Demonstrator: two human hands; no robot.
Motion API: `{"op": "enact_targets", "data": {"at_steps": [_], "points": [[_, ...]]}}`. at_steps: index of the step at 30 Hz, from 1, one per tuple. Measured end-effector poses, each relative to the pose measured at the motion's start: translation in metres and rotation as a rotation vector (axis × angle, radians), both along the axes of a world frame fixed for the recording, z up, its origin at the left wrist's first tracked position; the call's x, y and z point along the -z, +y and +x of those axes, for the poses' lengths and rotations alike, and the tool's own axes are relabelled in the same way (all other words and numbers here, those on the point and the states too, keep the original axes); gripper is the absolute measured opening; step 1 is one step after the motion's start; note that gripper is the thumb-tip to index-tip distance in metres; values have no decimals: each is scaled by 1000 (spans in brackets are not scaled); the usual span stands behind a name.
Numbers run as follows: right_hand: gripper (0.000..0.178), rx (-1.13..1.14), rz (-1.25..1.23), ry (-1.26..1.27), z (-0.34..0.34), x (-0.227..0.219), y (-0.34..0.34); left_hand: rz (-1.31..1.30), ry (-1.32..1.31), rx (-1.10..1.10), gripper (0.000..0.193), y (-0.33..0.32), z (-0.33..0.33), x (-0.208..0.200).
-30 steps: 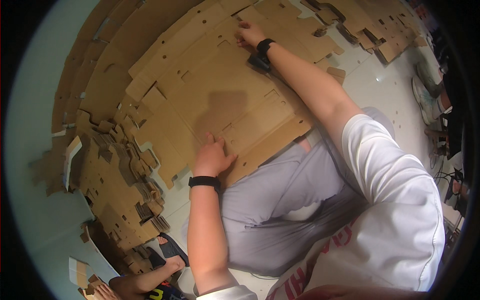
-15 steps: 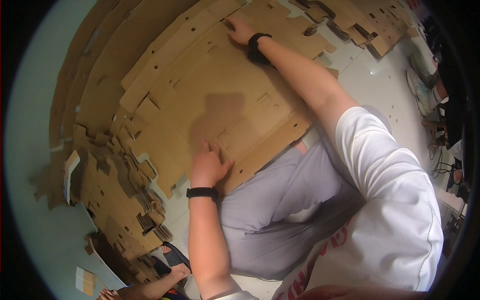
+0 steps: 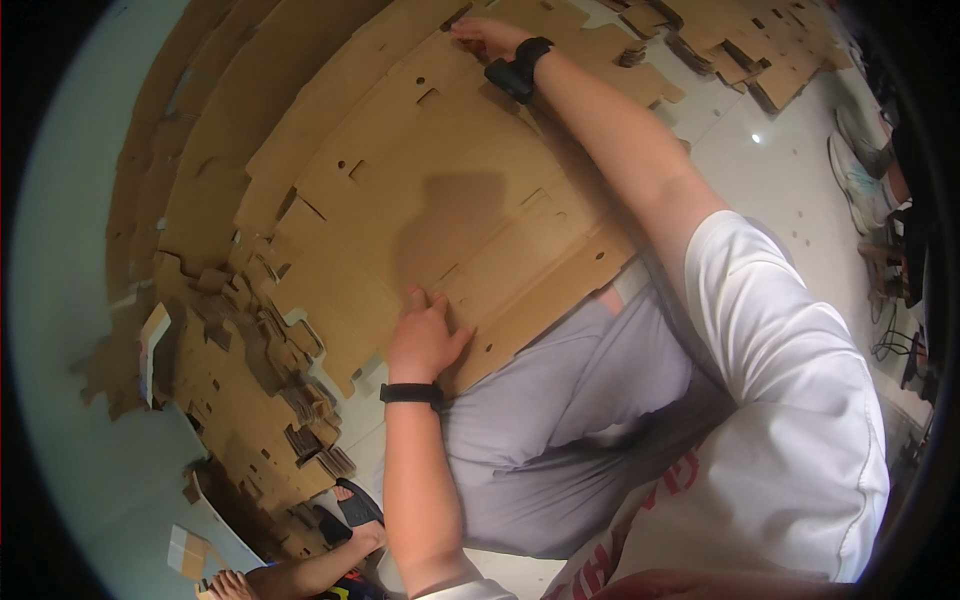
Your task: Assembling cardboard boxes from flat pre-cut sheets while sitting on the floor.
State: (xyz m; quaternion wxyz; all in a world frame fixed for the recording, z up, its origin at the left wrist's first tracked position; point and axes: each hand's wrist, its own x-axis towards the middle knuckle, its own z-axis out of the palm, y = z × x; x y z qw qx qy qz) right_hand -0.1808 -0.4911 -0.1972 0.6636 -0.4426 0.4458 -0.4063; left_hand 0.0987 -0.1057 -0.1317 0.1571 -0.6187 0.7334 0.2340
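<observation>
A large flat die-cut cardboard sheet [image 3: 380,230], brown with slots, small round holes and fold lines, lies in front of me, its near edge over my grey trouser leg. My left hand [image 3: 425,338] rests on its near left part, fingers spread, palm down. My right hand [image 3: 487,40] reaches to its far edge, fingers stretched out at a dark gap there; whether they touch the board I cannot tell. Neither hand is wrapped round anything. A black band [image 3: 411,394] circles my left wrist, and a black strap with a small dark block [image 3: 518,72] my right.
Large cardboard panels [image 3: 215,150] stand along the far left. Stacks of cut cardboard [image 3: 245,410] lie at the left, more pieces [image 3: 735,50] at the far right. Another person's hand [image 3: 232,585] and sandalled foot [image 3: 358,505] show at lower left; a person's shoe [image 3: 850,172] at right.
My right hand has shifted slightly farther away and changed from lying flat to reaching at the far edge. The board's far holed strip now sits closer to its slots. My left hand stays nearly in place.
</observation>
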Motion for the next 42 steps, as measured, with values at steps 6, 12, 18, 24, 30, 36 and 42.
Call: {"op": "enact_targets", "data": {"at_steps": [6,12,18,24,30,36,42], "points": [[75,182,112,-282,5,29,-16,28,9,-27,69,-1,-1,0],[115,230,56,-637,-8,34,2,60,56,-69,67,-4,1,0],[100,81,135,-711,-39,-41,60,120,70,-115,69,-12,6,1],[114,138,235,-770,-41,-93,111,137,90,-125,72,-16,8,0],[85,95,261,-1107,-62,-82,124,167,114,-169,78,-15,9,4],[47,115,181,-1234,-77,-35,100,114,128,-224,66,-21,11,-12],[31,337,398,-1248,-77,2,123,-1265,85,-348,65,-77,88,-47]]}}
